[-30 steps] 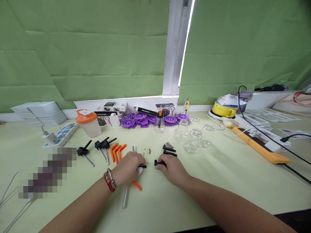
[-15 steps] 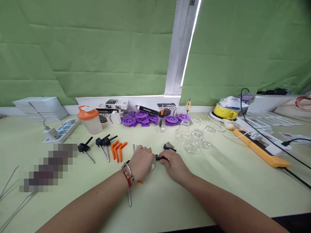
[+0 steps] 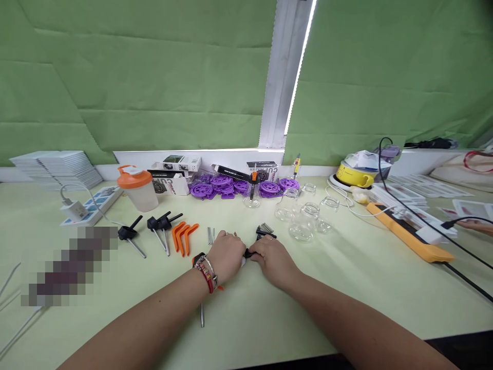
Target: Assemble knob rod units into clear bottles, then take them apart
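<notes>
My left hand (image 3: 227, 254) is closed in front of me, its fingers curled over something mostly hidden; a bit of white shows below it. My right hand (image 3: 275, 261) pinches a small black plastic part (image 3: 250, 253), whose far end meets the left fingers. Under my left wrist lies a black and orange piece, and a metal rod (image 3: 202, 314) pokes out below it. Just beyond the right hand are several springs (image 3: 266, 227) and small black parts (image 3: 265, 235). Thin metal pins (image 3: 210, 236) lie beyond the left hand.
Left of my hands lie orange angled handles (image 3: 187, 238) and black cranks with metal shafts (image 3: 159, 222). Purple wheel-like parts (image 3: 221, 186) and boxes line the back. Glass jars (image 3: 302, 226) stand right, before an orange power strip (image 3: 408, 234). A shaker cup (image 3: 139, 192) stands left.
The black part in my right hand has come up against my left fingers, and the hands are slightly closer together. The whole view has shifted a little.
</notes>
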A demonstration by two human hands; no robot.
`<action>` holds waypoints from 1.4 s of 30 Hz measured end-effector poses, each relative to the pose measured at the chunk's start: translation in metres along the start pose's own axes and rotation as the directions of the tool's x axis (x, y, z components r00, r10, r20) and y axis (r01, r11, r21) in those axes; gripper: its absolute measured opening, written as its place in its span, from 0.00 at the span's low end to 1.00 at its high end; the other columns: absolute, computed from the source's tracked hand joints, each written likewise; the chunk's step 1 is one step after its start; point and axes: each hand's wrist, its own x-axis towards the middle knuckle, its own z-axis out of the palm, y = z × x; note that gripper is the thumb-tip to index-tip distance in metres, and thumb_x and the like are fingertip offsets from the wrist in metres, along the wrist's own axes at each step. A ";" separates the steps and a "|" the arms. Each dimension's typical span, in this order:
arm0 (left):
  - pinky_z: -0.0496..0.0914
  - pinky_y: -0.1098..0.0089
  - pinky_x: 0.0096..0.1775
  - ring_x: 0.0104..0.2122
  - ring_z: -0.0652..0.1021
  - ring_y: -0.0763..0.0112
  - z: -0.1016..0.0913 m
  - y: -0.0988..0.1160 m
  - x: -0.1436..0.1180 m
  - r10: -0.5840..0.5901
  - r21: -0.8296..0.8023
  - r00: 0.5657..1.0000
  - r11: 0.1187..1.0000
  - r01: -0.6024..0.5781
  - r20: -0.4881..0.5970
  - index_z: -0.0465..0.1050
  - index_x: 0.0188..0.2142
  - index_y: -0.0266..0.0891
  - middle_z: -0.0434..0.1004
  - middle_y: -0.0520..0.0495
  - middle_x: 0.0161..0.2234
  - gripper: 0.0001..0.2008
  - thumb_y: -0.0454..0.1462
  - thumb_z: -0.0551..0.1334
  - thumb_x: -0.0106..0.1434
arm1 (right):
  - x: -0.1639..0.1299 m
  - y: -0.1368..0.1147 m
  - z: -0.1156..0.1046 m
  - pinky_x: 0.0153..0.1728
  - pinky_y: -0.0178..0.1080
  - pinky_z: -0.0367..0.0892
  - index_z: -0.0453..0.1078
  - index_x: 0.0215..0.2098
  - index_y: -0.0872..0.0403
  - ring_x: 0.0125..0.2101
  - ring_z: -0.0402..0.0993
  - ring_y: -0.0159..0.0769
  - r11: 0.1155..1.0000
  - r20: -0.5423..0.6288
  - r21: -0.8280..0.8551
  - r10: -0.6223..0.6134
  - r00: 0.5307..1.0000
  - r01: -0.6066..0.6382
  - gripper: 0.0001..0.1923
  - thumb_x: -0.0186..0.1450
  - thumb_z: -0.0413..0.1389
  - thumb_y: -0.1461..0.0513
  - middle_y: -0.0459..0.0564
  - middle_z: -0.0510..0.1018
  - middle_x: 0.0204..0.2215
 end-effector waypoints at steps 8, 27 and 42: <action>0.59 0.62 0.36 0.32 0.74 0.61 0.000 -0.004 0.000 -0.005 0.000 1.000 1.000 0.005 -0.024 0.75 0.23 0.38 0.76 0.43 0.25 0.12 0.28 0.55 0.54 | -0.002 -0.001 -0.008 0.35 0.37 0.60 0.76 0.32 0.53 0.35 0.69 0.39 0.992 0.024 -0.095 0.088 0.996 -0.086 0.06 0.61 0.56 0.66 0.48 0.79 0.28; 0.58 0.62 0.37 0.30 0.73 0.64 -0.008 -0.014 -0.011 0.019 0.025 0.999 1.000 -0.018 -0.033 0.72 0.21 0.37 0.75 0.44 0.23 0.12 0.24 0.53 0.51 | 0.001 0.011 -0.003 0.36 0.38 0.59 0.75 0.32 0.55 0.37 0.65 0.38 0.981 -0.061 -0.193 0.006 0.998 -0.017 0.07 0.63 0.54 0.66 0.50 0.75 0.33; 0.54 0.74 0.20 0.15 0.58 0.78 -0.025 -0.073 -0.032 -0.513 -0.817 0.858 0.499 0.289 -0.010 0.71 0.29 0.39 0.66 0.55 0.20 0.09 0.41 0.56 0.56 | 0.081 -0.016 0.014 0.36 0.36 0.56 0.78 0.35 0.53 0.36 0.64 0.37 0.953 0.140 -0.238 -0.160 0.977 0.190 0.07 0.61 0.57 0.65 0.51 0.74 0.33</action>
